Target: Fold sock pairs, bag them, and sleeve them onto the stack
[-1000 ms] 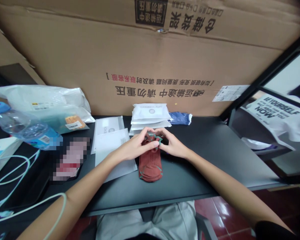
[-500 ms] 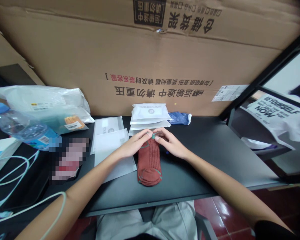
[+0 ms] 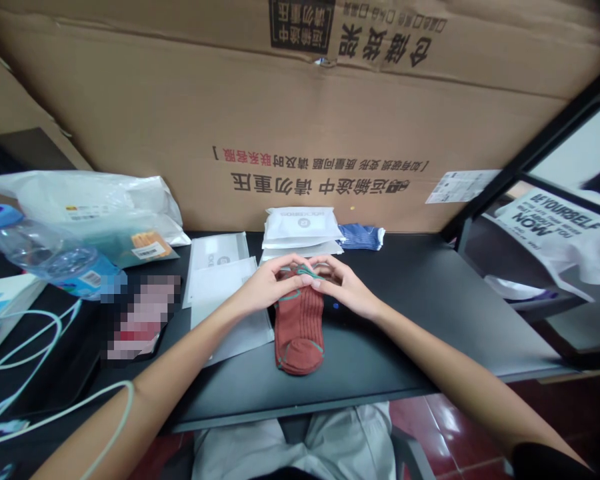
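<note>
my left hand point(image 3: 275, 285) and my right hand point(image 3: 345, 291) are closed in over the cuff of a rust-red ribbed sock point(image 3: 299, 337), and my fingers point(image 3: 286, 279) are curled, grasping its teal-edged opening, not released. the sock lies flat on the black desk point(image 3: 410, 320), toe towards me, its left side just beside a white pouch point(image 3: 230, 313) that sits under my left wrist.

the risk, as i judge it: if my fingertips slip off the thin cuff, the knit could spring back and the sock could skew or ride up against the pouch. pulling too hard could strain the ribbing or the teal edge. a pale cable point(image 3: 95, 395) lies near my left forearm and could snag if that arm swings out.

compared with the frame 0.5 s back, my fingertips no longer meet at 1 point; they have spread across the cuff, and the teal edge now shows as a loop between my hands.

further off are a stack of white packets point(image 3: 300, 227), a blue striped sock point(image 3: 360, 237), a plastic water bottle point(image 3: 55, 260) and a large cardboard carton point(image 3: 280, 113).
</note>
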`<state>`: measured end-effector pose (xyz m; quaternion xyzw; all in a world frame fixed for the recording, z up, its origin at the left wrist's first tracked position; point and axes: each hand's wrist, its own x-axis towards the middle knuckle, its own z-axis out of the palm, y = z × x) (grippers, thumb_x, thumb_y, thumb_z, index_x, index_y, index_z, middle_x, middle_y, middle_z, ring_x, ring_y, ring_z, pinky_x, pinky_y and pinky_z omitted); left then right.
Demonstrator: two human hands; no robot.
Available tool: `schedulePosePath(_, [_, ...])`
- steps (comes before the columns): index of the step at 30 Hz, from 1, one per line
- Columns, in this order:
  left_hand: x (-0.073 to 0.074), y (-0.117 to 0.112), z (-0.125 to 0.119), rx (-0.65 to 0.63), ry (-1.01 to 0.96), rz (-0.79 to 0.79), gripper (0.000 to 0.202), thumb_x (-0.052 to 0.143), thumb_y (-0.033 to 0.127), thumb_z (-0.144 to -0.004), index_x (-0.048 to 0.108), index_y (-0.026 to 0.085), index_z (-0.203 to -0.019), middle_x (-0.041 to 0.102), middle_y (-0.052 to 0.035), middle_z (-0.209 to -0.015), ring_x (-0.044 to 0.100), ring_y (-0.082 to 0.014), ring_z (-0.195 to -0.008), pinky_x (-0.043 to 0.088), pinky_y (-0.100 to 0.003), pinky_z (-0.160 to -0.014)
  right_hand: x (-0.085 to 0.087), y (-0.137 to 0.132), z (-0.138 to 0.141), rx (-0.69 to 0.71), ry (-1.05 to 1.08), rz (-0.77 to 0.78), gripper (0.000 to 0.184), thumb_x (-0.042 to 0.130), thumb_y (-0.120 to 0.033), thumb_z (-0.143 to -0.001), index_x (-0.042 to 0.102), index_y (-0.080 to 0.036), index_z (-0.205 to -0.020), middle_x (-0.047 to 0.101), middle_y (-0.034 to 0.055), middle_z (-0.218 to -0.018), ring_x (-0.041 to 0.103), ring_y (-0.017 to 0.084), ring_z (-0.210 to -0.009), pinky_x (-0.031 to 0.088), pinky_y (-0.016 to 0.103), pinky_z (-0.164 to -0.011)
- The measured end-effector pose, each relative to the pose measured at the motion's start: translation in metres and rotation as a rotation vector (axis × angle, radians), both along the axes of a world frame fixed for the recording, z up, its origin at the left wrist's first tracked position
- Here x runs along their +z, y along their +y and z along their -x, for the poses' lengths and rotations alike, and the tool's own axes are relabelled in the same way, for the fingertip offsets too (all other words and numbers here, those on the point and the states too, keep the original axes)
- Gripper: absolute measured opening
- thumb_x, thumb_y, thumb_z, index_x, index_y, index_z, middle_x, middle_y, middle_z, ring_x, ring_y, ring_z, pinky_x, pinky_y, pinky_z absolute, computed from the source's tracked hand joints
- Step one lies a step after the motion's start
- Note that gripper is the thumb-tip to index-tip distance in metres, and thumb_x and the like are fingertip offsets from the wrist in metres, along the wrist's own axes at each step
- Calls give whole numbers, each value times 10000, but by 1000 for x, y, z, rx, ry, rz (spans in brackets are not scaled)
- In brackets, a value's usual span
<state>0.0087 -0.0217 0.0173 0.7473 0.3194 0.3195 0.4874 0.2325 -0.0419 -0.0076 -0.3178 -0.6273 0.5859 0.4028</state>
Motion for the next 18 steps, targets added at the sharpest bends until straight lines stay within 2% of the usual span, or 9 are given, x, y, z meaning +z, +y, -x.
schedulePosePath(3, [-1,0,-1,66,-73,55,338,750,478,-877,668,184,-1024,698,-32,-965,610,-153,-806,469,-270,-709,2,-1,-2,57,-12,81,542,792,-433,-895,575,-276,-1367,710,61,-1316,664,248,-1261,483,463,-1140])
schedulePosePath(5, [-1,0,0,94,-96,62,363,767,489,-860,653,187,-1027,668,-15,-911,576,-136,-755,444,-257,-673,2,-2,-2,146,-35,134,507,771,-472,-910,632,-251,-1344,698,72,-1354,639,260,-1297,465,466,-1158])
schedulePosePath(8, [1,-1,1,89,-86,45,358,772,481,-863,648,195,-1039,619,6,-856,545,-127,-745,424,-250,-676,-1,-3,1,224,5,222,428,721,-498,-948,701,-221,-1274,736,83,-1280,683,260,-1223,521,439,-1090])
schedulePosePath(11, [4,-1,3,70,-77,54,344,720,507,-904,661,198,-1045,629,-3,-873,561,-143,-780,439,-261,-707,-3,-6,7,113,90,258,398,754,-468,-930,714,-226,-1244,760,75,-1223,719,247,-1146,561,409,-1028])
schedulePosePath(14, [6,1,3,79,-134,69,388,557,548,-996,687,185,-1041,674,-46,-971,611,-184,-896,482,-301,-814,-1,-8,9,4,154,264,389,793,-427,-900,708,-239,-1230,760,63,-1226,729,240,-1123,561,402,-1026])
schedulePosePath(15, [7,2,4,95,-162,81,418,508,556,-1015,689,180,-1032,671,-50,-952,613,-186,-884,486,-306,-811,0,-9,9,-6,173,276,393,802,-415,-891,705,-242,-1230,760,60,-1224,731,241,-1116,564,402,-1017])
schedulePosePath(18, [8,6,8,189,-180,76,433,472,567,-1018,644,179,-936,526,1,-704,497,-145,-653,423,-280,-639,6,-10,5,26,244,358,388,820,-404,-859,720,-222,-1186,778,60,-1165,745,240,-1050,579,386,-976])
